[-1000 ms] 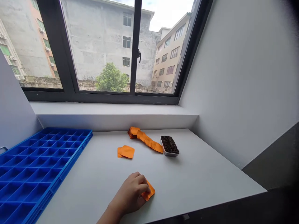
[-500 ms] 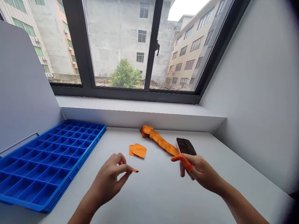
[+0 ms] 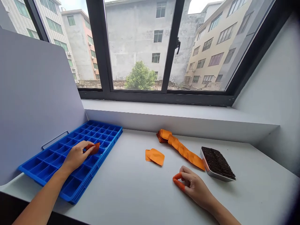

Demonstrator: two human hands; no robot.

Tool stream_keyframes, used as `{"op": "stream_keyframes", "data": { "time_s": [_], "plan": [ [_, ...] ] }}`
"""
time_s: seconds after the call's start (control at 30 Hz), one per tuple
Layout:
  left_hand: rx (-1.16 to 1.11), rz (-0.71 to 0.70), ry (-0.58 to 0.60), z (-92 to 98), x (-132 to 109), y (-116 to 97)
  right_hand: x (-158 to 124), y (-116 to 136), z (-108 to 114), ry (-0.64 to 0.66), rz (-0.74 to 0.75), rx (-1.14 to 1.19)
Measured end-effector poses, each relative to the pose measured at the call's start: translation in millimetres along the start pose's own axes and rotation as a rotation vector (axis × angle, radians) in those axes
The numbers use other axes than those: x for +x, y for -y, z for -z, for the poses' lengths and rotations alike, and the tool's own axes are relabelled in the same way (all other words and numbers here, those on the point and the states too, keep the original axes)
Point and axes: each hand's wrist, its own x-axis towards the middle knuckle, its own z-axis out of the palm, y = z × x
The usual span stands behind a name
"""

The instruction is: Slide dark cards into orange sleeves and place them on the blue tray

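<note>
My left hand (image 3: 78,154) pinches a folded, leather-like orange piece (image 3: 95,148) between thumb and fingers, just above the compartments of the blue divided tray (image 3: 77,200). My right hand (image 3: 193,184) hovers over the white table, wearing orange finger cots (image 3: 178,185) on thumb and forefinger. Those two tips meet in a pinch, and nothing shows between them. Beyond it lie two overlapping flat orange pieces (image 3: 157,157). Farther back, a fanned row of orange pieces (image 3: 185,150) runs from a small stack (image 3: 164,135) toward the right.
A white box (image 3: 217,175) packed with thin dark brown pieces (image 3: 217,161) stands at the right, touching the row's end. A grey panel (image 3: 42,103) rises behind the tray at left. The window ledge (image 3: 178,113) bounds the table's back, and a wall (image 3: 269,84) stands at right.
My left hand has gone left with the orange piece, from above the table to above the tray. My right hand has drawn back from the box and its fingertips have closed together. The view has turned left.
</note>
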Motion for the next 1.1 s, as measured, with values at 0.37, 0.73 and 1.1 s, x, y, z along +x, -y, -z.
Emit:
{"op": "stream_keyframes", "data": {
  "time_s": [0.37, 0.73, 1.1],
  "plan": [
    [0.141, -0.008, 0.093, -37.2, -27.6, -37.1, -0.6, -2.3, -3.2, 0.032, 0.034, -0.118],
    [0.211, 0.108, 0.137, -55.7, -46.1, -97.8, -4.8, -7.1, -3.4, 0.081, 0.021, -0.131],
    [0.105, 0.049, 0.204, -10.1, 37.0, -100.3, -7.2, -4.7, -3.4, 0.048, 0.03, -0.127]
  ]
}}
